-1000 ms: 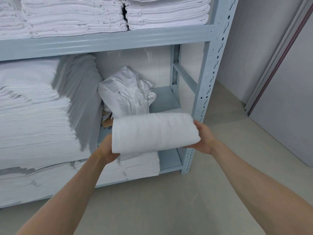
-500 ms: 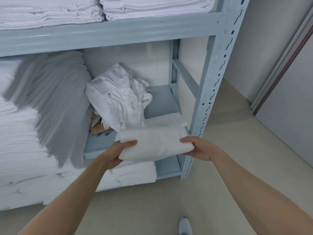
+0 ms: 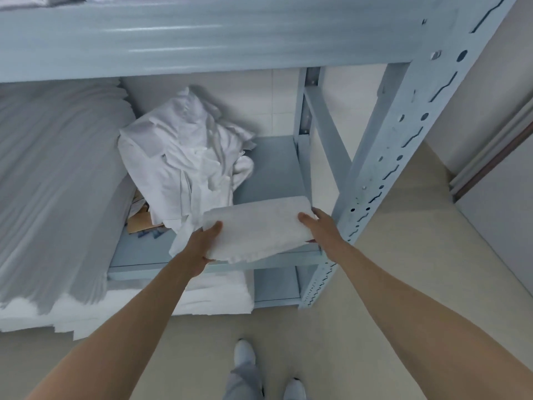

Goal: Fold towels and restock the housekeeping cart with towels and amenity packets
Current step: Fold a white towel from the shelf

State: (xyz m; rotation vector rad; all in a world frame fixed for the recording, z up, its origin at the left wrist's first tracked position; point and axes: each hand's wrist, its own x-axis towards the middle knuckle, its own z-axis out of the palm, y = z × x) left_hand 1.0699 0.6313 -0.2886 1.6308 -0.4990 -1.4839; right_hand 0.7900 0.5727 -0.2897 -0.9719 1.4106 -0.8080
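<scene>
- One folded towel (image 3: 259, 229), white, held at both ends over the front edge of the middle shelf (image 3: 274, 168), right part of the rack.
- Left hand (image 3: 206, 241) grips the towel's left end: thumb on top, fingers under it and hidden.
- Right hand (image 3: 318, 225) grips the right end: thumb on top, fingers wrapped below, mostly out of sight.
- Two bare forearms reach in from the bottom corners.
- One crumpled white cloth pile (image 3: 184, 160) sits on the same shelf, just behind and left of the towel, touching its left rear corner.
- Some brown cardboard scraps (image 3: 141, 220) lie under the pile's left side; count unclear.
- One tall stack of folded linens (image 3: 57, 183) fills the left of the shelf, blurred and grey.
- One low stack of white towels (image 3: 219, 295) on the shelf below, directly under the hands.
- One perforated upright post (image 3: 383, 174), grey-blue, just right of the right hand.
- One upper shelf beam (image 3: 202, 36) across the top; white linen edges barely show above it.
- Two white shoes (image 3: 245, 350) on the beige floor (image 3: 389, 284), one near bottom centre, one partly cut off to its right.
- One door frame (image 3: 496, 157) with a dark strip at far right.
</scene>
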